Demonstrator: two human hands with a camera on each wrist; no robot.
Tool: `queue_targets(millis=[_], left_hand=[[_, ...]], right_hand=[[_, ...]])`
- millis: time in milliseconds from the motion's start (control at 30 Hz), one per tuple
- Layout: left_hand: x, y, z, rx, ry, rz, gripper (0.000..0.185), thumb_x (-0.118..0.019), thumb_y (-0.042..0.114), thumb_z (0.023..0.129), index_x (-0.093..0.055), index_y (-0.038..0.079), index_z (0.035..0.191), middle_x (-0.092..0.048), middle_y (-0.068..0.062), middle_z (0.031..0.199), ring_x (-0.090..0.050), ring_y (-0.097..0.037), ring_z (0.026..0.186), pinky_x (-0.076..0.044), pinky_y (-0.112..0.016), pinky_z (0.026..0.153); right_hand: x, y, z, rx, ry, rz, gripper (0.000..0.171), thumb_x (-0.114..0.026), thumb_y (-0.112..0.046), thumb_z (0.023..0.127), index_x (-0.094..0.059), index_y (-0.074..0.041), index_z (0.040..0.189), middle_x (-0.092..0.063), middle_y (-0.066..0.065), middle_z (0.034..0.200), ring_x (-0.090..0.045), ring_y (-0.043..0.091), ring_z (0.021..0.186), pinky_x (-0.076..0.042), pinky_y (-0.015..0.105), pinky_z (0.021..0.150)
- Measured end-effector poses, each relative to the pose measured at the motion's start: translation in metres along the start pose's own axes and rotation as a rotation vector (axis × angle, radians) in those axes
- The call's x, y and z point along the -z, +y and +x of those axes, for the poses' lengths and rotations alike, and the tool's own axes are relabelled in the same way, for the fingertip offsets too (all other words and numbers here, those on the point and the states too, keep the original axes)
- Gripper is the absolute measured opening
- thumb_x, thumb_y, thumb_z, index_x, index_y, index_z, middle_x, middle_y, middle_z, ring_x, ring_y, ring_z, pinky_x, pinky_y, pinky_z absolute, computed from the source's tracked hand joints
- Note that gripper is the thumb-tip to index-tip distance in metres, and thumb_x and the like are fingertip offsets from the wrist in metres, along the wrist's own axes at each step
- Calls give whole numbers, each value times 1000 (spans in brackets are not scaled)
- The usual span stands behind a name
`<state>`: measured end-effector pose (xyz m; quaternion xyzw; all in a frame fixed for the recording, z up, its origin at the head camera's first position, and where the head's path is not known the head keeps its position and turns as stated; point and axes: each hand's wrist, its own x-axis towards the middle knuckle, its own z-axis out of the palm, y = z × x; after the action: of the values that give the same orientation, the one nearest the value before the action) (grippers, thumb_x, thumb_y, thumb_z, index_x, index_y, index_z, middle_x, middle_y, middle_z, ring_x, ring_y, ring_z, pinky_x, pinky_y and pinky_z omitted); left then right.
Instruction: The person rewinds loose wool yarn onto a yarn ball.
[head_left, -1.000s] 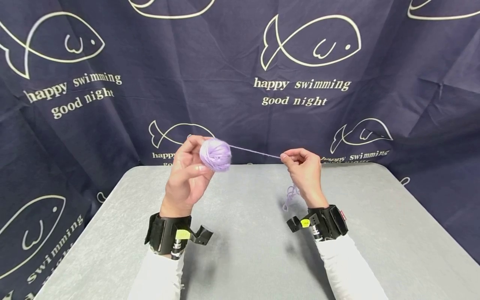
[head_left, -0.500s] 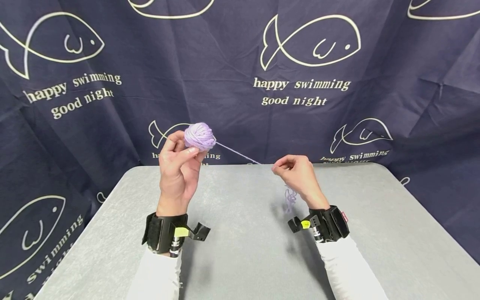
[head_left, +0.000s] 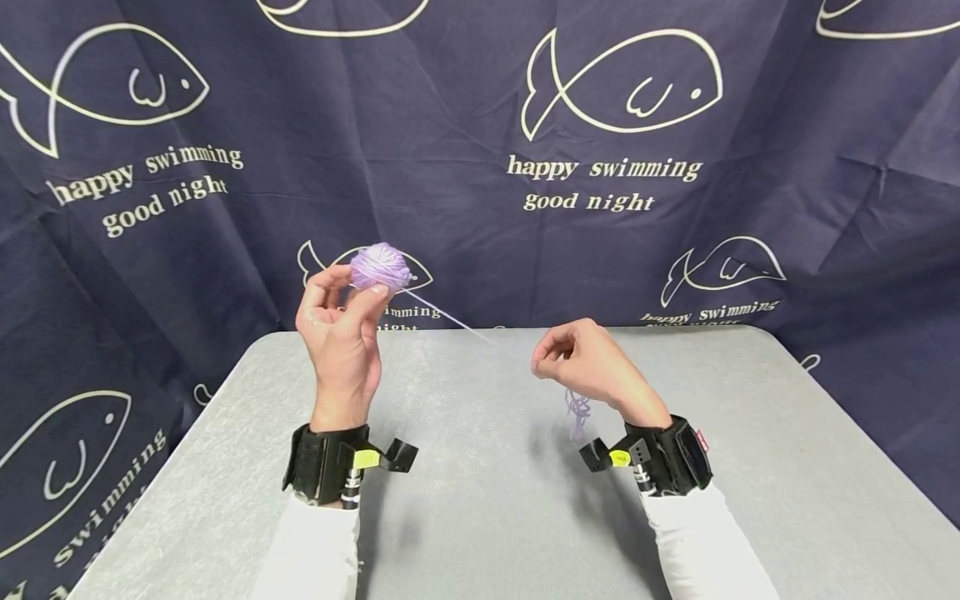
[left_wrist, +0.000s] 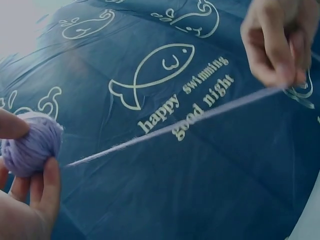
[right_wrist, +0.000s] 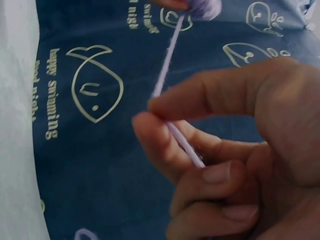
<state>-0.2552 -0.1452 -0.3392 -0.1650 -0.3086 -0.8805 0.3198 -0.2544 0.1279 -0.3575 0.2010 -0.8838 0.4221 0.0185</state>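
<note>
A small ball of lilac yarn (head_left: 381,267) is held up above the far edge of the table by my left hand (head_left: 341,342), between thumb and fingers. From the ball a taut strand (left_wrist: 165,129) runs across to my right hand (head_left: 592,367). Thumb and forefinger of that hand pinch the strand, as the right wrist view shows, and its tail (right_wrist: 186,145) passes on through the palm. Below the right hand dangles a loose, curly bunch of the same yarn (head_left: 577,408).
The grey table (head_left: 465,500) lies under both hands. Behind it hangs a dark blue curtain (head_left: 450,125) printed with fish outlines and lettering. Each wrist wears a black strap with a camera mount, such as the left mount (head_left: 400,456).
My left hand has moved left and up with the yarn ball, which has turned. My right hand has dropped slightly and shifted left, its wrist bending, still pinching the strand.
</note>
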Motion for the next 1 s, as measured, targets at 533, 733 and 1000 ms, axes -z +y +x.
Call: queue_targets(millis=[533, 733, 1000], left_hand=[[20, -12, 1, -117, -90, 703, 34, -73, -21, 71, -63, -8, 100, -62, -12, 103, -61, -19, 85, -59, -23, 72], [24, -15, -2, -82, -193, 907, 32, -73, -16, 72, -65, -7, 102, -64, -15, 104, -60, -18, 86, -58, -19, 73], [28, -21, -3, -2, -373, 1110, 33, -76, -12, 69, -66, -2, 100, -66, -14, 103, -66, -23, 86, -60, -28, 72]], right_hand=[[14, -20, -18, 98, -222, 138, 8, -72, -5, 84, -74, -13, 84, -66, 1, 73, -54, 17, 66, -44, 25, 58], [20, -20, -22, 128, -203, 238, 10, -72, -2, 85, -75, -11, 86, -64, 5, 72, -50, 14, 61, -42, 22, 54], [26, -20, -25, 223, -128, 336, 10, -73, 0, 85, -73, -10, 86, -65, 8, 77, -52, 16, 63, -45, 24, 56]])
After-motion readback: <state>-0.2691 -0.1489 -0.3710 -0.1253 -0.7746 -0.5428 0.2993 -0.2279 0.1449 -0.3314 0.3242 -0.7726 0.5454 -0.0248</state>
